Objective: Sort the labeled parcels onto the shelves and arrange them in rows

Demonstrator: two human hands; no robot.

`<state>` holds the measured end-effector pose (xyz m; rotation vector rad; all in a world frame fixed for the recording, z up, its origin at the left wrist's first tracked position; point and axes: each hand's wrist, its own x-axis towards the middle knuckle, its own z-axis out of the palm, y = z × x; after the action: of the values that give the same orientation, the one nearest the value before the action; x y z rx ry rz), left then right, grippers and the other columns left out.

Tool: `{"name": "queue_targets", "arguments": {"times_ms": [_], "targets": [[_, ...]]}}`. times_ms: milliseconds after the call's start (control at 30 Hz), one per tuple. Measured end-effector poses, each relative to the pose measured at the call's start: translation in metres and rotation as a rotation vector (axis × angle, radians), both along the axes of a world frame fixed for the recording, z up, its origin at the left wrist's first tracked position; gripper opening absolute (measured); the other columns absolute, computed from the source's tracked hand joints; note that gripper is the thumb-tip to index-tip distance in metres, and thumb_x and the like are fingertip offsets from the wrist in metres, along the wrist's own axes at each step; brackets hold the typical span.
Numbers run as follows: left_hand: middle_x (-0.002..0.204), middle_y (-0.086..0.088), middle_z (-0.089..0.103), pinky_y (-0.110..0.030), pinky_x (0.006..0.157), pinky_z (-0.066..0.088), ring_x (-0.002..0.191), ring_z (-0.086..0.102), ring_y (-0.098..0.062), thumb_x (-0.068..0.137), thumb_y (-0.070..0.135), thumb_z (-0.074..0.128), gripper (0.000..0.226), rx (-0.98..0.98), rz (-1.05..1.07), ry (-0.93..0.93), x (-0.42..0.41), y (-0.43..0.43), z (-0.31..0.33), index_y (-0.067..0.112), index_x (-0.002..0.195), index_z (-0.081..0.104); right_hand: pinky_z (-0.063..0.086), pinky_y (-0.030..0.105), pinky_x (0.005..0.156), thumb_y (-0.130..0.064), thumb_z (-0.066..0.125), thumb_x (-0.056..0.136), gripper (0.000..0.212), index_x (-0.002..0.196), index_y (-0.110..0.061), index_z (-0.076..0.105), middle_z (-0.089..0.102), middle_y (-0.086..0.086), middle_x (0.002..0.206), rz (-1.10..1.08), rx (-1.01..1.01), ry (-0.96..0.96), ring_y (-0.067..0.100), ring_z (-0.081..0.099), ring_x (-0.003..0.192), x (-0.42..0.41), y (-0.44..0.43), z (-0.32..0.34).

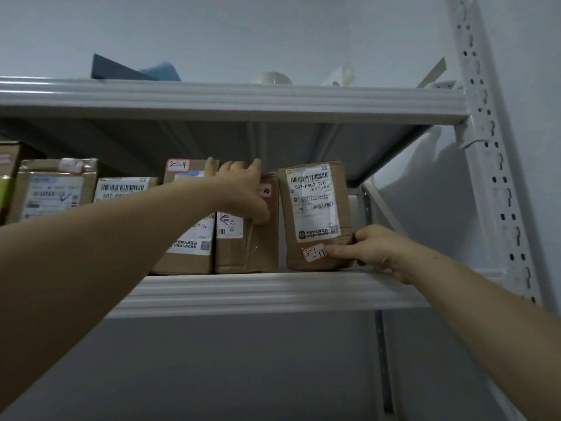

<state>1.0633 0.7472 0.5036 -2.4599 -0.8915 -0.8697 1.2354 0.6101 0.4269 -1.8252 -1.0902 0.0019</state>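
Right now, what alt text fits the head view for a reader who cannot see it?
A person's left hand grips the top of the parcel tagged 10 while the right hand holds the lower right corner of the parcel tagged 3-1-11, both standing in a row of brown parcels on a white shelf.

Brown cardboard is seen on the parcels (315, 214). Shipping labels (312, 202) are white, printed with black barcodes. Stickers (314, 253) are white, red-bordered, handwritten in black. Shelf (273, 293) and slotted upright (485, 147) are painted white.
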Motion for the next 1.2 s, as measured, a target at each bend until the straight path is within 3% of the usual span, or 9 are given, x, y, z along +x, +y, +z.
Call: {"name": "queue_targets", "arguments": {"times_ms": [67, 167, 233, 667, 867, 1033, 1200], "targets": [[0.151, -0.013, 0.027, -0.055, 0.116, -0.002, 0.142, 0.019, -0.033, 0.073, 0.043, 0.075, 0.112, 0.004, 0.002, 0.071, -0.002, 0.002, 0.0, 0.019, 0.152, 0.0, 0.042, 0.018, 0.061, -0.032, 0.077, 0.076, 0.018, 0.077, -0.02, 0.064, 0.065, -0.006, 0.082, 0.008, -0.011, -0.032, 0.006, 0.055, 0.071, 0.0, 0.001, -0.001], [0.149, -0.012, 0.03, -0.055, 0.116, 0.002, 0.141, 0.023, -0.033, 0.071, 0.045, 0.078, 0.114, 0.045, 0.002, 0.096, -0.001, 0.001, 0.0, 0.019, 0.152, 0.001, 0.052, 0.028, 0.081, -0.025, 0.08, 0.075, 0.015, 0.084, -0.021, 0.068, 0.071, -0.002, 0.092, 0.019, -0.006, -0.022, 0.014, 0.064, 0.087, 0.002, 0.004, -0.001], [0.149, -0.012, 0.03, -0.054, 0.117, 0.005, 0.14, 0.023, -0.033, 0.072, 0.044, 0.078, 0.113, 0.047, -0.004, 0.1, 0.0, -0.001, 0.0, 0.018, 0.151, 0.002, 0.051, 0.033, 0.089, -0.02, 0.08, 0.075, 0.014, 0.086, -0.019, 0.07, 0.073, 0.001, 0.095, 0.024, 0.008, -0.006, 0.016, 0.065, 0.092, 0.002, 0.004, -0.001], [0.147, -0.013, 0.031, -0.052, 0.117, 0.004, 0.14, 0.024, -0.033, 0.073, 0.042, 0.077, 0.112, 0.035, 0.001, 0.088, 0.001, -0.002, 0.0, 0.016, 0.151, 0.001, 0.053, 0.032, 0.086, -0.019, 0.078, 0.075, 0.019, 0.092, -0.015, 0.071, 0.072, 0.002, 0.095, 0.037, 0.036, 0.028, 0.018, 0.065, 0.093, 0.0, 0.008, -0.002], [0.15, -0.013, 0.028, -0.052, 0.116, 0.002, 0.141, 0.021, -0.033, 0.072, 0.045, 0.077, 0.113, 0.033, -0.003, 0.064, -0.001, -0.004, 0.0, 0.015, 0.151, 0.002, 0.052, 0.032, 0.088, -0.034, 0.085, 0.063, 0.045, 0.101, -0.018, 0.069, 0.072, -0.001, 0.098, 0.039, 0.053, 0.026, 0.016, 0.064, 0.095, 0.005, 0.011, -0.005], [0.154, -0.013, 0.017, -0.054, 0.116, 0.003, 0.144, 0.01, -0.035, 0.073, 0.045, 0.077, 0.116, 0.015, -0.044, 0.019, -0.004, -0.006, -0.004, 0.02, 0.152, -0.005, 0.051, 0.034, 0.091, -0.039, 0.083, 0.065, 0.048, 0.102, -0.015, 0.065, 0.069, 0.003, 0.102, 0.046, 0.074, 0.044, 0.017, 0.062, 0.097, 0.006, 0.009, -0.005], [0.159, -0.011, 0.0, -0.05, 0.116, -0.007, 0.146, -0.005, -0.031, 0.074, 0.046, 0.074, 0.115, 0.093, -0.142, -0.099, -0.012, -0.011, -0.015, 0.027, 0.152, -0.007, 0.04, 0.033, 0.084, -0.066, 0.063, 0.071, 0.074, 0.12, -0.011, 0.058, 0.062, 0.004, 0.118, 0.014, 0.083, 0.104, 0.021, 0.055, 0.105, -0.003, 0.001, -0.007]]}}
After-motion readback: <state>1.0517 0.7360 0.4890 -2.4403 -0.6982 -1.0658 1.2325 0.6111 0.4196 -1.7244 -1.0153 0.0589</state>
